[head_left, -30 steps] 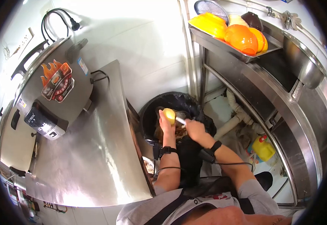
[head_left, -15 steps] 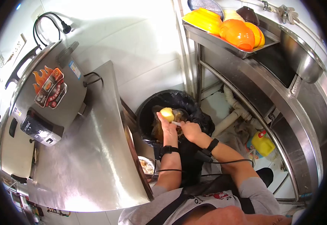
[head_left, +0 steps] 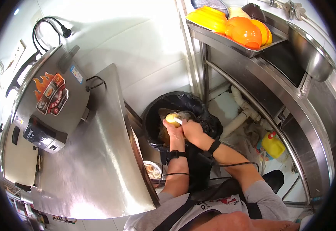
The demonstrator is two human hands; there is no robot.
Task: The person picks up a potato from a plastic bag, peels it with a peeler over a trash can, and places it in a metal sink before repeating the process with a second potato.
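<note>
Left hand (head_left: pixel 173 130) grips a pale yellow potato (head_left: pixel 171 118), fingers wrapped under it, holding it right over the black bin (head_left: pixel 183 103). Right hand (head_left: pixel 191 130) is clenched on a peeler (head_left: pixel 178 121), its light-coloured end laid against the potato's near side. Both wrists carry dark bands with a cable trailing back.

My read on doing this step well: keep the potato low over the bin opening so the strips drop inside, draw short strokes away from the holding thumb, and turn the potato a little after each pass so bare skin comes to the blade. The potato looks mostly yellow already; I can't tell how much skin is left on the far side.

Containers: the bin is lined with a black bag and holds brownish scraps, peelings I'd judge. A metal tray (head_left: pixel 208 34) up on the rack holds stacked yellow and orange bowls (head_left: pixel 245 31). A yellow jug (head_left: pixel 272 144) sits on the floor under the steel rack. On the steel table (head_left: pixel 98 154) stands a large rice cooker (head_left: pixel 48 104), lid shut, contents unseen.
</note>
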